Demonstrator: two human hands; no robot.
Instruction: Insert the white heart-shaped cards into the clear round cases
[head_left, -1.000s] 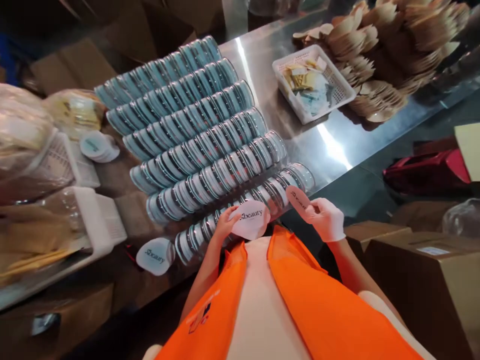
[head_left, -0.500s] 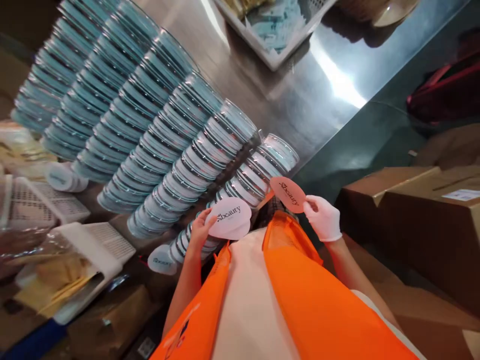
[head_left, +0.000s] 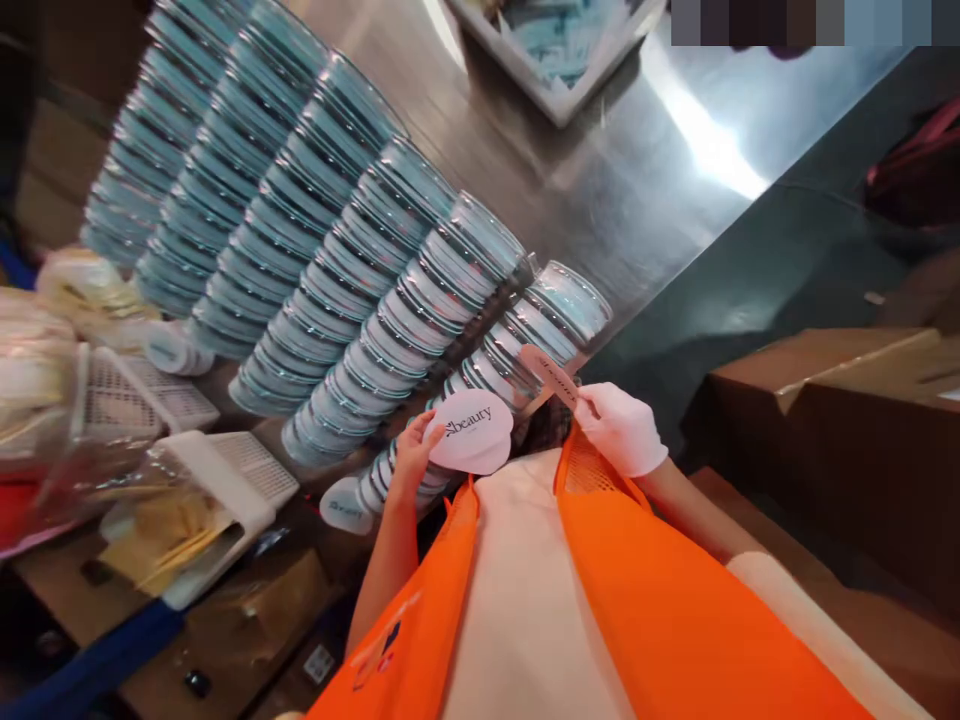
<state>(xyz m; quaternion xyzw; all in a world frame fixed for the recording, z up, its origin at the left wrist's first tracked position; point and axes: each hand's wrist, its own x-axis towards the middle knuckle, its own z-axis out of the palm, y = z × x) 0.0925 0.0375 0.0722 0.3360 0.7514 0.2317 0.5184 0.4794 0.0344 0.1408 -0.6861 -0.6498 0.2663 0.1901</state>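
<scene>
At a metal table, we see a person in an orange vest at work with round, printed cards near the center of the frame. The left hand, bare, pinches the edge of the white cards, which overlap slightly and show the word "beauty" in dark letters. The right hand, in a white glove, grips a pinkish card by its lower end between thumb and fingers; we view it at a steep slant, its lettering partly legible. The two hands stand apart, with the pinkish card just right of the white ones. Beyond them, six rows of round, clear-cased discs run in slanting lines from the center to the upper left. We find a loose white disc beside the nearest row's lower end, a white basket at the top of the frame, plastic crates at left and cardboard boxes at right.
</scene>
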